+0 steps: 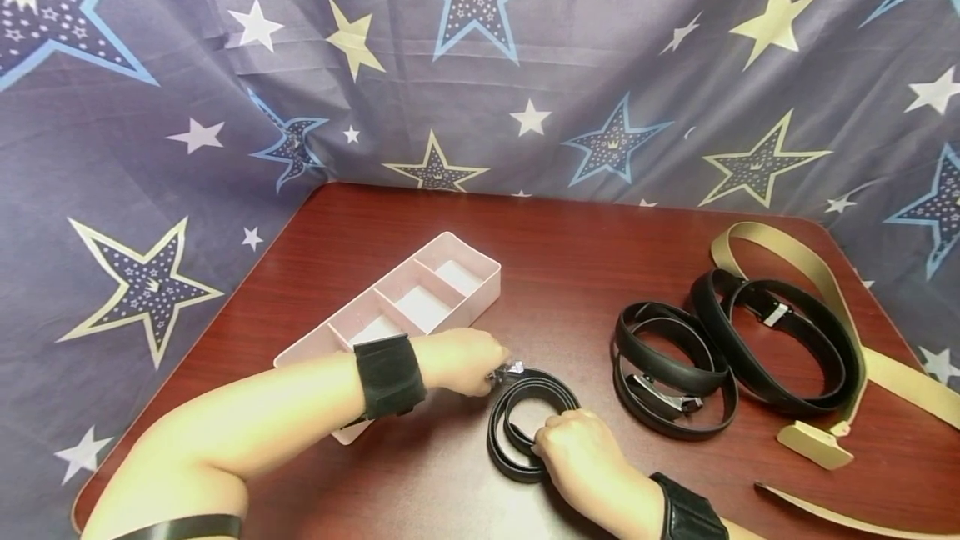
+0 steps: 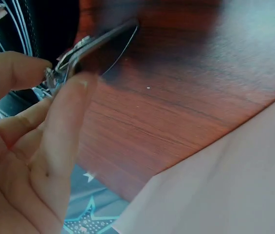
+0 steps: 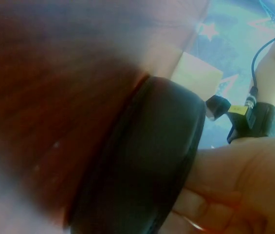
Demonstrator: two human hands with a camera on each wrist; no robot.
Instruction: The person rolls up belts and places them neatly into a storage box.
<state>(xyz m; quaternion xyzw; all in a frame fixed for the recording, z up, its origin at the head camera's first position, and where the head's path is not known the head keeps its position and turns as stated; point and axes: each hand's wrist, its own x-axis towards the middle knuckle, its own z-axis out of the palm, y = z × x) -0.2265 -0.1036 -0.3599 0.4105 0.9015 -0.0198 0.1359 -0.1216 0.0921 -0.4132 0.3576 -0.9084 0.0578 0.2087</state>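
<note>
Left hand (image 1: pixel 467 360) with belt (image 1: pixel 497 433) beside tray (image 1: pixel 477 293)

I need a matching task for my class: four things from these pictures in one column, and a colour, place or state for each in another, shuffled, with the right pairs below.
Column one
1. Left hand
2. Divided tray
3. Right hand
4. Tan belt

Column two
A. Grips the coiled black belt by its strap
B. Lies at the right of the table in the head view
C. Pinches a metal buckle
D. Pale pink

Pairs: 1-C, 2-D, 3-A, 4-B
</note>
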